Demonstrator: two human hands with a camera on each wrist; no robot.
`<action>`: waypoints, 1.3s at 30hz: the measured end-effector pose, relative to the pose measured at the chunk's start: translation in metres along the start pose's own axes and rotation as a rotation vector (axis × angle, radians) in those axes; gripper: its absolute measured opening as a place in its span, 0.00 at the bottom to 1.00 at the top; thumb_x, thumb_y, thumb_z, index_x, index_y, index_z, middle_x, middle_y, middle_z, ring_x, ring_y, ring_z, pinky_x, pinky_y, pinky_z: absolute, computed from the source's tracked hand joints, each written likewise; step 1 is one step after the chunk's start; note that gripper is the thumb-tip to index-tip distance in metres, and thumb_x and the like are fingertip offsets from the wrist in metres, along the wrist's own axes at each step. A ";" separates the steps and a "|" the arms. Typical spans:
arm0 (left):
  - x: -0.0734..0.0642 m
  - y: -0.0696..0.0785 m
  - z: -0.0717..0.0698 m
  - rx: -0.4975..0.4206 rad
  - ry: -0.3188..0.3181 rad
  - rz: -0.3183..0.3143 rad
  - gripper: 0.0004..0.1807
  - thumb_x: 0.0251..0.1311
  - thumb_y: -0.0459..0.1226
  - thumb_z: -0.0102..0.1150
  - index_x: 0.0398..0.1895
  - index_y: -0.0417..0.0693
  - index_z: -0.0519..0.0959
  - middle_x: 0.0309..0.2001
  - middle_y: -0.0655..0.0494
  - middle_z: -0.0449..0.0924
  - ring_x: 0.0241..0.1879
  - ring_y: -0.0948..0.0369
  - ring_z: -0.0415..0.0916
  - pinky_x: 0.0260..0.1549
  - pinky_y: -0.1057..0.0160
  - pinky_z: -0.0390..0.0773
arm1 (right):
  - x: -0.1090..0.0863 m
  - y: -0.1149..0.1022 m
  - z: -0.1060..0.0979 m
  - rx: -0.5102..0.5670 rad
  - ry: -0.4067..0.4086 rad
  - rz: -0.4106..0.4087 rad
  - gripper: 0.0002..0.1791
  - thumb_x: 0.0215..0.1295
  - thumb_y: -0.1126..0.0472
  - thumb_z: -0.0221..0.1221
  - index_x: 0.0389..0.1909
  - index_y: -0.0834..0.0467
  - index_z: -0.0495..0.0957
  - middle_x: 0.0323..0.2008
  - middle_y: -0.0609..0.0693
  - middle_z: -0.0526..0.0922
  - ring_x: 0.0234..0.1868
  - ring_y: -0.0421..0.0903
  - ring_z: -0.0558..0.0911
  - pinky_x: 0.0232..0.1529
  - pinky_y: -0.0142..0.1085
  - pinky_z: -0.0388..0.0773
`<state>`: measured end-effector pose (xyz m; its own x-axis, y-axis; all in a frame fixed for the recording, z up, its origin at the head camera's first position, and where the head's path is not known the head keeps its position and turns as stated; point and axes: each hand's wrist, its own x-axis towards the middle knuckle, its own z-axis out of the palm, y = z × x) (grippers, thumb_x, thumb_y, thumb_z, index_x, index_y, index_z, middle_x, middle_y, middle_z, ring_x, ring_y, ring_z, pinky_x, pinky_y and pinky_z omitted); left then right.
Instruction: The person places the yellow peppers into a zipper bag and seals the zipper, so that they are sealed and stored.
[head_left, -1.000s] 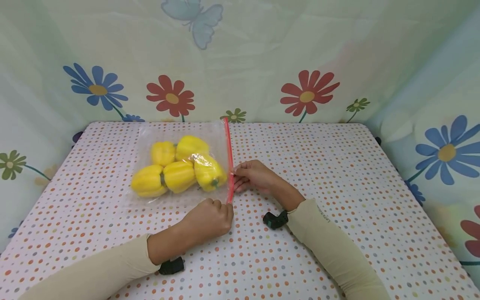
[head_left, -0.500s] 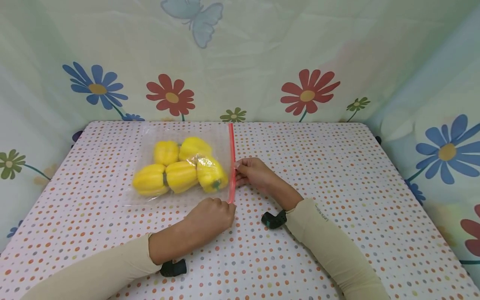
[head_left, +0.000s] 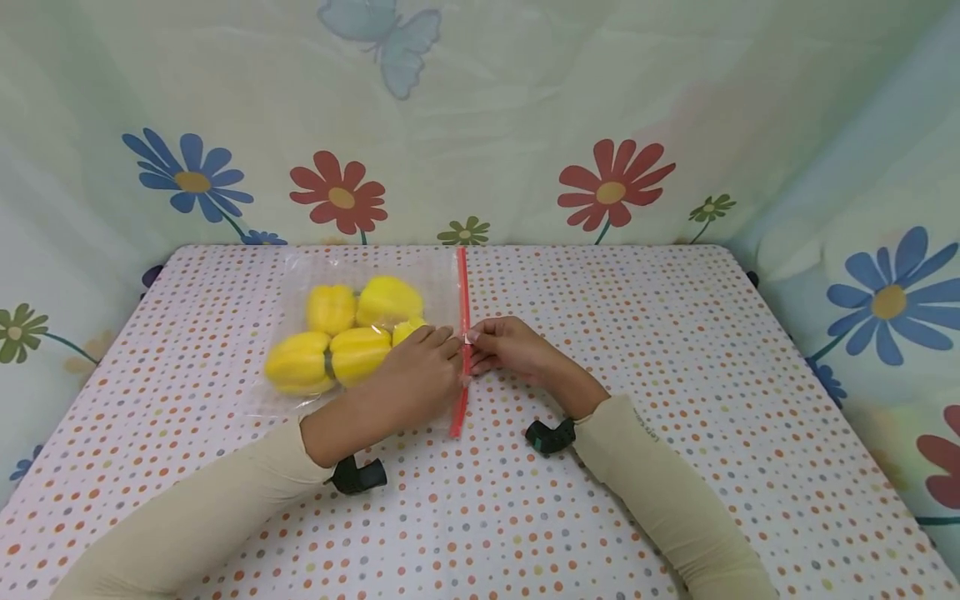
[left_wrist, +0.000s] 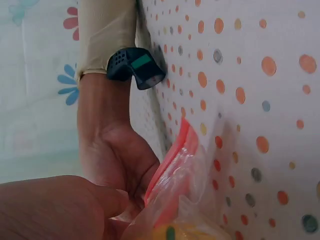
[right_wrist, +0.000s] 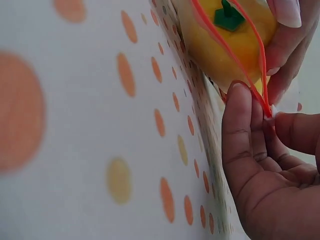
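A clear zip bag (head_left: 438, 271) lies flat on the table with several yellow bell peppers (head_left: 298, 362) inside. Its red zip strip (head_left: 463, 287) runs along the right side. My right hand (head_left: 513, 350) pinches this strip about midway, where a small white piece (right_wrist: 273, 111) shows at the thumb. Beside it, my left hand (head_left: 420, 375) grips the bag's edge, hiding most of the nearest pepper. In the right wrist view, the two red lines of the strip stand apart over a pepper's green stem (right_wrist: 229, 17) and meet at my right fingertips.
A dotted cloth (head_left: 637, 333) covers the table. Behind it hangs a curtain (head_left: 510, 108) printed with flowers and a butterfly. Each wrist carries a small black camera (head_left: 551, 437).
My left hand has left the strip's near corner and moved up along it to beside my right hand. The bag has shifted slightly right, and my right hand keeps its pinch.
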<state>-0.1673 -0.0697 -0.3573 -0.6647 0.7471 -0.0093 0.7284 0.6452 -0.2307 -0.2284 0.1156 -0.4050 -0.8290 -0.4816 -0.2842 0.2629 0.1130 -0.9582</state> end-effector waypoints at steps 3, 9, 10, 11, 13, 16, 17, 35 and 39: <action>0.003 -0.006 -0.004 -0.070 0.028 0.007 0.16 0.67 0.43 0.54 0.41 0.39 0.84 0.46 0.49 0.81 0.49 0.53 0.74 0.52 0.55 0.70 | 0.001 0.000 0.000 0.003 -0.002 -0.005 0.11 0.75 0.68 0.46 0.44 0.72 0.73 0.31 0.55 0.80 0.30 0.44 0.81 0.35 0.34 0.80; 0.034 -0.038 -0.025 -0.504 0.047 -0.111 0.15 0.70 0.37 0.49 0.30 0.41 0.83 0.26 0.50 0.77 0.31 0.55 0.74 0.37 0.59 0.74 | 0.002 0.001 0.000 -0.011 -0.031 -0.014 0.12 0.75 0.67 0.46 0.45 0.73 0.72 0.32 0.56 0.78 0.31 0.45 0.81 0.37 0.37 0.81; 0.042 -0.045 -0.027 -0.525 0.055 -0.134 0.14 0.70 0.37 0.49 0.36 0.39 0.84 0.31 0.48 0.79 0.35 0.53 0.75 0.39 0.58 0.75 | 0.002 0.001 0.000 -0.011 -0.026 -0.014 0.12 0.75 0.67 0.47 0.46 0.74 0.72 0.32 0.56 0.78 0.31 0.46 0.81 0.37 0.37 0.81; 0.050 -0.053 -0.029 -0.533 0.054 -0.169 0.15 0.70 0.38 0.49 0.43 0.37 0.83 0.38 0.46 0.81 0.42 0.52 0.76 0.45 0.57 0.74 | 0.002 0.000 -0.001 -0.007 -0.018 -0.014 0.13 0.75 0.67 0.47 0.47 0.74 0.72 0.32 0.56 0.78 0.30 0.46 0.81 0.36 0.37 0.81; 0.066 -0.069 -0.030 -0.535 0.022 -0.239 0.22 0.70 0.42 0.51 0.59 0.35 0.75 0.55 0.43 0.77 0.57 0.48 0.70 0.57 0.51 0.68 | 0.001 0.000 -0.001 0.002 0.002 -0.013 0.13 0.74 0.67 0.48 0.47 0.74 0.72 0.32 0.56 0.78 0.29 0.46 0.81 0.35 0.37 0.81; 0.083 -0.092 -0.027 -0.570 -0.117 -0.355 0.36 0.70 0.52 0.49 0.72 0.38 0.61 0.69 0.42 0.63 0.68 0.46 0.58 0.64 0.41 0.55 | 0.001 0.001 -0.001 0.005 0.023 -0.013 0.13 0.73 0.67 0.49 0.47 0.75 0.73 0.31 0.56 0.79 0.27 0.45 0.81 0.34 0.37 0.81; 0.087 -0.099 -0.025 -0.598 -0.165 -0.389 0.38 0.69 0.54 0.48 0.74 0.39 0.57 0.71 0.43 0.59 0.70 0.46 0.55 0.64 0.38 0.50 | 0.001 0.001 -0.001 0.004 0.023 -0.006 0.12 0.73 0.67 0.49 0.47 0.74 0.73 0.31 0.55 0.79 0.27 0.45 0.81 0.33 0.36 0.80; 0.093 -0.144 0.014 -1.094 0.024 -0.464 0.18 0.72 0.42 0.49 0.29 0.38 0.78 0.27 0.49 0.76 0.33 0.55 0.71 0.37 0.61 0.70 | 0.002 -0.001 0.009 -0.022 0.139 0.011 0.12 0.71 0.69 0.51 0.45 0.76 0.76 0.31 0.57 0.81 0.28 0.45 0.80 0.34 0.35 0.80; 0.093 -0.145 0.014 -1.076 0.075 -0.454 0.18 0.73 0.42 0.49 0.27 0.38 0.76 0.24 0.50 0.72 0.30 0.54 0.69 0.34 0.61 0.68 | -0.001 -0.002 0.008 -0.023 0.131 0.022 0.12 0.68 0.69 0.52 0.41 0.75 0.77 0.29 0.57 0.81 0.26 0.45 0.81 0.31 0.36 0.80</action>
<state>-0.3372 -0.0956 -0.3383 -0.9150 0.3971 -0.0717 0.2157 0.6315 0.7448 -0.2243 0.1086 -0.4028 -0.8809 -0.3611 -0.3059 0.2718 0.1431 -0.9517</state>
